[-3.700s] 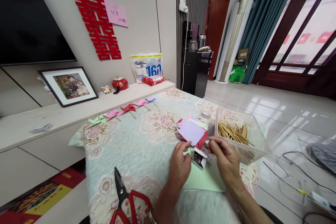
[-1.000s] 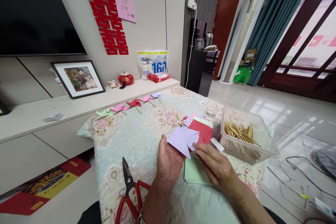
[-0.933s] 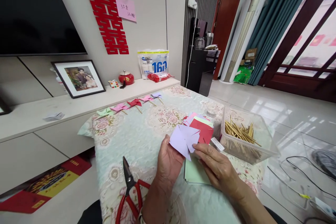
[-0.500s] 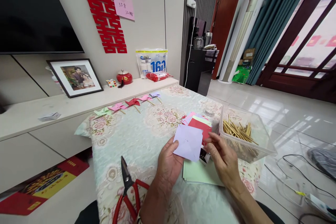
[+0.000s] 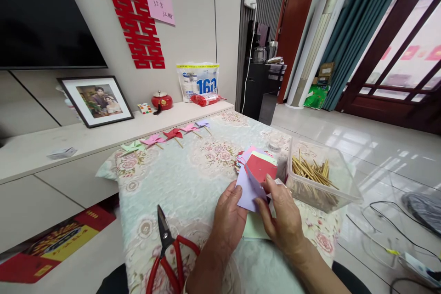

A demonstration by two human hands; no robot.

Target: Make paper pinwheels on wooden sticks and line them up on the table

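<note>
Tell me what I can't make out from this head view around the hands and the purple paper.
- Purple paper: its lower edge is covered by the left hand and right hand; the fold at its middle is too small to read.
- Green sheet: mostly hidden under both hands.
- Scissors: handles cut off by the bottom edge.
- Stick box: stick count too fine to tell.
- Pink note on the wall: writing too small.

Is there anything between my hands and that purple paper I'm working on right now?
Nothing visible does. Both the left hand and right hand already grip the purple paper directly, just in front of the stack of coloured papers.
</note>
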